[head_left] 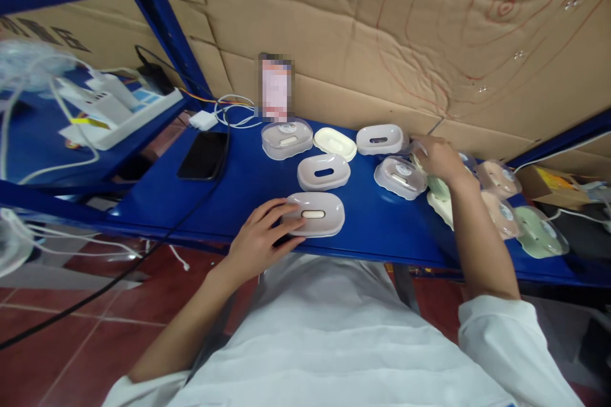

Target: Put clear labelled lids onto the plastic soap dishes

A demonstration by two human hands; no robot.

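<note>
Nearest: left hand flat on the blue surface, fingers spread and pressed against the left end of a pinkish oval soap dish tray. Steadying it, not gripping. This tray sits at the front edge; every place below is given relative to it.

Handling call: thin moulded plastic, so light, stiff and glossy. It will likely skate on the painted surface if pushed. Best hold is a pinch across the short sides at the rim; the slot in the centre is too narrow for a finger.

Just behind it: a second slotted tray. Behind-right: a clear domed lid.

Further right: right hand curled over a pale green dish in a cluster of soap dishes; whether it's actually clamped, can't tell, as the fingers are hidden.

Back row: clear lidded dish, cream tray, another slotted tray.

Far left: black phone.
</note>
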